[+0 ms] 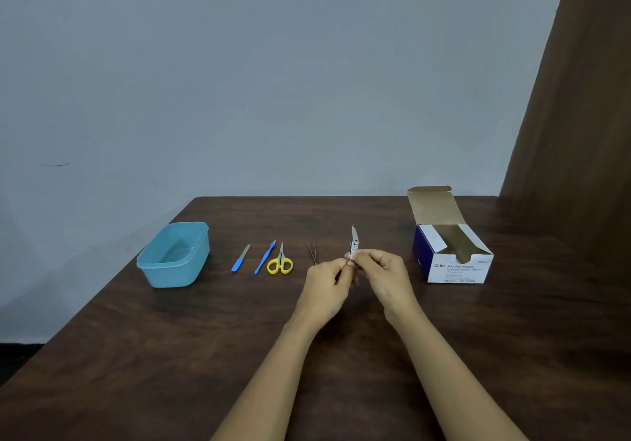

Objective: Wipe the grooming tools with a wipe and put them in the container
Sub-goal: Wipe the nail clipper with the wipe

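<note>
Both forearms reach forward over the dark wooden desk (170, 355); left hand (324, 290) and right hand (382, 276) fingers pinch the upright silver metal nail clipper (354, 244).

wall (273, 64): plain pale blue-grey | table (170, 355): dark brown wood grain, against the wall | curtain (580, 116): brown, right | light: soft, even

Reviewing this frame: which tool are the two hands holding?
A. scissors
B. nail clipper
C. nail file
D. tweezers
B: the left hand and right hand both pinch the nail clipper, while the scissors, tweezers and nail file lie untouched on the table.
</note>
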